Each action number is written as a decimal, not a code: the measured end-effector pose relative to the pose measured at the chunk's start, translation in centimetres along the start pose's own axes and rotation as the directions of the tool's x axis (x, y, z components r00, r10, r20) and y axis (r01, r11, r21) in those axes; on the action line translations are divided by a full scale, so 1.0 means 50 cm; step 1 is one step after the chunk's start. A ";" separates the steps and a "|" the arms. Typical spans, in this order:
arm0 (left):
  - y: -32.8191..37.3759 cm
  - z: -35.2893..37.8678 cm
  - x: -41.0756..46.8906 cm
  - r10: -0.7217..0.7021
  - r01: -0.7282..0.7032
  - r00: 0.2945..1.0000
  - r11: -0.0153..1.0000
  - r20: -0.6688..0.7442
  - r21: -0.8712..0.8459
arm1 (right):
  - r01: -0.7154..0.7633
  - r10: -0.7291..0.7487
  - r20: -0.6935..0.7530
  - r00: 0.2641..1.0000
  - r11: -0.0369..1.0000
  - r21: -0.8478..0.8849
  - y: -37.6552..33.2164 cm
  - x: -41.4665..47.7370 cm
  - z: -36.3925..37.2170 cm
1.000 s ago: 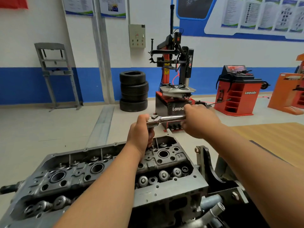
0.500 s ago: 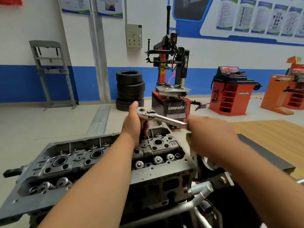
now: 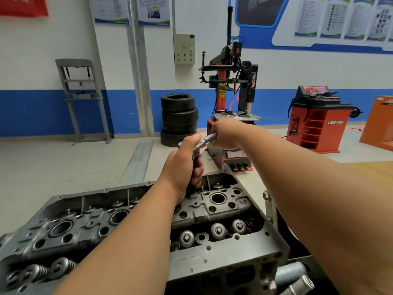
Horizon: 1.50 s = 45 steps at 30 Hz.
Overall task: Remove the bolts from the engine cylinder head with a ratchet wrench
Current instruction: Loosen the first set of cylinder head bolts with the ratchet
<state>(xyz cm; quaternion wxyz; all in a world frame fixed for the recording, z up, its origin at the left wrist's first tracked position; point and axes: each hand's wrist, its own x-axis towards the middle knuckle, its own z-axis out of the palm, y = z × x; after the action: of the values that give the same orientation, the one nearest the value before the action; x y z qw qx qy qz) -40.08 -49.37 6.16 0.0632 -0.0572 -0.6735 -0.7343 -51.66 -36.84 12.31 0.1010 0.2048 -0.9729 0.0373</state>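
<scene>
Left hand grips the wrench by its upright shaft over the cylinder head; right hand grips its handle. A tilted shaft could slip off the hidden bolt.

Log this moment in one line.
right hand: grips ratchet wrench handle | left hand: grips its upright extension | cylinder head: wrench at far end
</scene>
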 end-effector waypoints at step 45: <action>0.006 0.012 -0.015 0.057 -0.056 0.997 0.998 -0.047 0.032 | -0.262 0.272 0.035 0.962 0.948 -0.179 0.002 -0.110 -0.045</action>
<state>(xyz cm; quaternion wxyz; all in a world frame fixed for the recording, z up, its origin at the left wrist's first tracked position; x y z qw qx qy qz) -39.27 -48.77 6.39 0.1009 -0.0577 -0.6809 -0.7231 -46.36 -34.34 13.32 0.0834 0.0626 -0.9937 -0.0398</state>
